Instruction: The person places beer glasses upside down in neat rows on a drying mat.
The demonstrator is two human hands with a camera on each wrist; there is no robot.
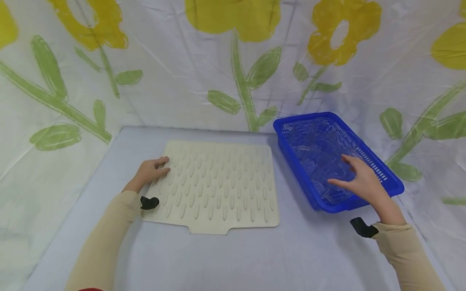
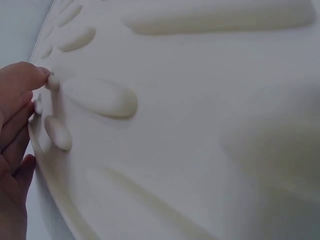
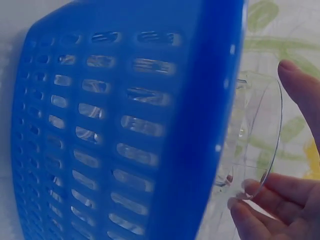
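A cream silicone drying mat point(image 1: 218, 182) with rows of raised oval ridges lies flat on the table. My left hand point(image 1: 151, 173) rests at its left edge, thumb and fingertips touching the ridges there, as the left wrist view point(image 2: 17, 130) also shows. On the right stands a blue plastic basket point(image 1: 298, 165) that contains several clear glass-like pieces point(image 1: 316, 157). Over its near right part is my right hand point(image 1: 360, 180), thumb and fingers spread apart. In the right wrist view, the fingertips are at the rim of a clear cup point(image 3: 260, 125), the thumb apart from it.
A pale cloth covers the table point(image 1: 247, 258). Behind and beside it hangs a white curtain point(image 1: 164, 93) with yellow flowers and green leaves. The basket's raised slotted wall point(image 3: 110, 110) stands between the right wrist camera and the clear pieces.
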